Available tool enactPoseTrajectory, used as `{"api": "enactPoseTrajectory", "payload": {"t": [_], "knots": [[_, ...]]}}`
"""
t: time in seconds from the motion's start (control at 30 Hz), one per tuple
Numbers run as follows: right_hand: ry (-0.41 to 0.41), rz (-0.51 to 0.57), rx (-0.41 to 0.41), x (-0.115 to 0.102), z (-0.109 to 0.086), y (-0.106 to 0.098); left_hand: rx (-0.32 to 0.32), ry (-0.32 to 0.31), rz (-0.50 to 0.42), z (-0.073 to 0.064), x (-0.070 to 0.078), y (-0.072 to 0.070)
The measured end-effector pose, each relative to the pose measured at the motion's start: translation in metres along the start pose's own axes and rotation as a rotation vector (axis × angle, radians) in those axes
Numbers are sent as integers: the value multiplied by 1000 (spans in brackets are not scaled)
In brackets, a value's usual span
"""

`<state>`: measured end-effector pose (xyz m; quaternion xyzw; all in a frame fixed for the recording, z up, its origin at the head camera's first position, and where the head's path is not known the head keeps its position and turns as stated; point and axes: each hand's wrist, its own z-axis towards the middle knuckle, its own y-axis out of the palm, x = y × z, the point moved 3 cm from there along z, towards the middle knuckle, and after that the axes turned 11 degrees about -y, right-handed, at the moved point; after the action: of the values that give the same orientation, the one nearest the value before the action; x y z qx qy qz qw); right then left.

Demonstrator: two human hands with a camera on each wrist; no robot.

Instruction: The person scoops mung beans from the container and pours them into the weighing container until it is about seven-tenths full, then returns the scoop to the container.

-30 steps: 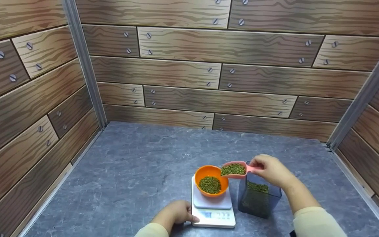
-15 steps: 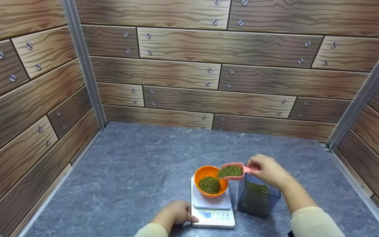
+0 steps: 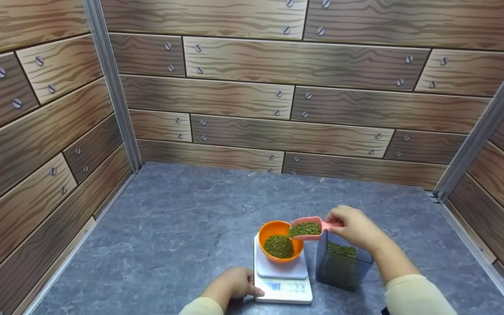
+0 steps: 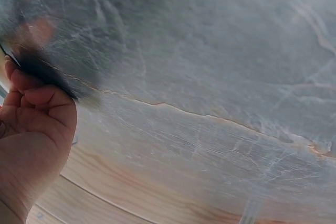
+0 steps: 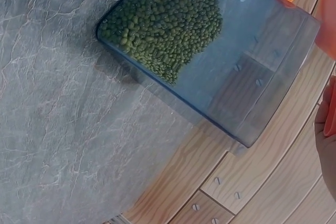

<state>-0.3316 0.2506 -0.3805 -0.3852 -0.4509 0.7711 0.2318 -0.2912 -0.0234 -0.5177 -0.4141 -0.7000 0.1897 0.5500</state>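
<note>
Currently the right grip (image 3: 357, 227) is closed, thumb and fingers pinching the handle of a pink scoop (image 3: 309, 238) loaded with green beans (image 3: 305, 228). Left of that grip, the scoop's tip overhangs the rim of an orange bowl (image 3: 272, 227) with more beans inside. Beneath the grip and nearer the person stands a see-through box (image 3: 365, 261), partly filled. The left grip (image 3: 234, 282) is curled on the near left corner of a white scale (image 3: 282, 272), thumb on top; ahead of it, the scale carries the bowl. Beyond both grips, the grey surface (image 3: 182, 227) meets plank-patterned walls (image 3: 243, 98).
</note>
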Motion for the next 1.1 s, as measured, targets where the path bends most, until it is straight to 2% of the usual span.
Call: {"api": "enactPoseTrajectory", "payload": {"t": [0.63, 0.9, 1.1], "knots": [[0, 4, -4, -8, 7, 5, -12, -17, -11, 1, -2, 1], [-23, -37, 12, -12, 10, 8, -3, -4, -15, 1, -2, 1], [-18, -49, 13, -15, 12, 9, -16, -24, -23, 1, -1, 1]]}}
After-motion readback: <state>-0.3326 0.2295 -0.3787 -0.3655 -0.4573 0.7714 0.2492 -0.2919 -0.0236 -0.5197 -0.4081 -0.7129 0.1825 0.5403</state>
